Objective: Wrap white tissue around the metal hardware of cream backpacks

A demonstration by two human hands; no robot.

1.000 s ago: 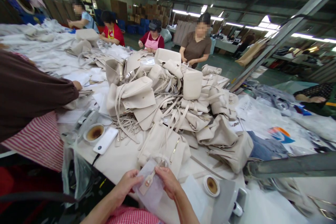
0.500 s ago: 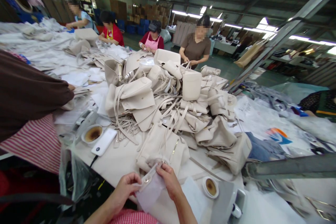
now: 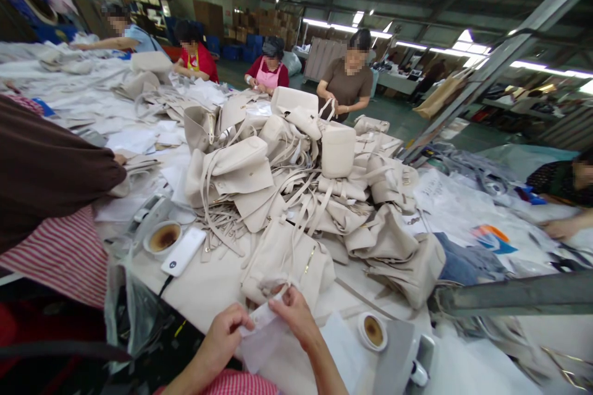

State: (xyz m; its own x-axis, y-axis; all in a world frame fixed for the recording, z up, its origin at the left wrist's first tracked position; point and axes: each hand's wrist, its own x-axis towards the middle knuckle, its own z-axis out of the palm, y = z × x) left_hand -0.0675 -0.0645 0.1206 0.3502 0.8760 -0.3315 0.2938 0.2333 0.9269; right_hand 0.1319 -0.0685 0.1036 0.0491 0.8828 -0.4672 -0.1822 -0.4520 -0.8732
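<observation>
My left hand (image 3: 226,332) is closed, thumb against fingers, on a thin white sheet of wrapping paper (image 3: 257,345) at the near table edge. The sheet lies over a beige bag strap, covering much of it. Across from it my right hand (image 3: 296,316) pinches the upper end of the paper-covered strap. Just beyond both hands lies a beige handbag (image 3: 275,262) with a gold zip (image 3: 308,261) and a looped strap. Cloudy clear wrapping by my right fingertips partly hides the handbag's near edge.
A pile of beige bags (image 3: 296,160) rises beyond. Left are a brown-stained bowl (image 3: 163,237) and a white phone (image 3: 184,250); right, another bowl (image 3: 372,331) and a tape dispenser (image 3: 412,352). A metal bar (image 3: 514,293) crosses at right. Co-workers surround the table; a brown sleeve (image 3: 55,166) is close left.
The paper now covers the strap's metal button, which showed before. My hands have shifted slightly. A co-worker's arm at far left has stretched out, and another's hand has appeared at the right edge.
</observation>
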